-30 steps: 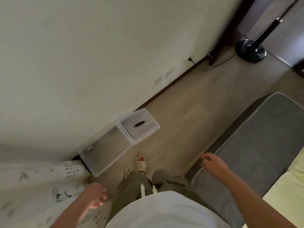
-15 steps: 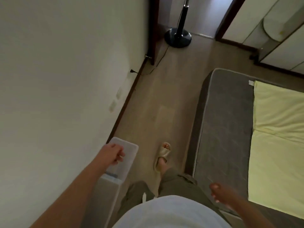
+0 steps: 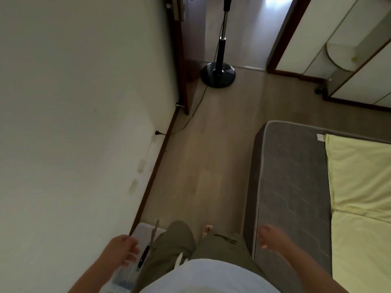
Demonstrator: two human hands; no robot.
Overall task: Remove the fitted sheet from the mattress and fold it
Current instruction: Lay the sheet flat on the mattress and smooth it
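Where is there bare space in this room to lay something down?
The grey mattress top is bare between its left edge and the yellow sheet. The floor is bare between the wall's skirting and the mattress, up to the fan base and its cord. It is crowded near the person's feet, beside the plastic box.

We are in a home bedroom
We see a mattress (image 3: 292,187), a standing fan (image 3: 218,75) and wardrobe doors (image 3: 342,39)
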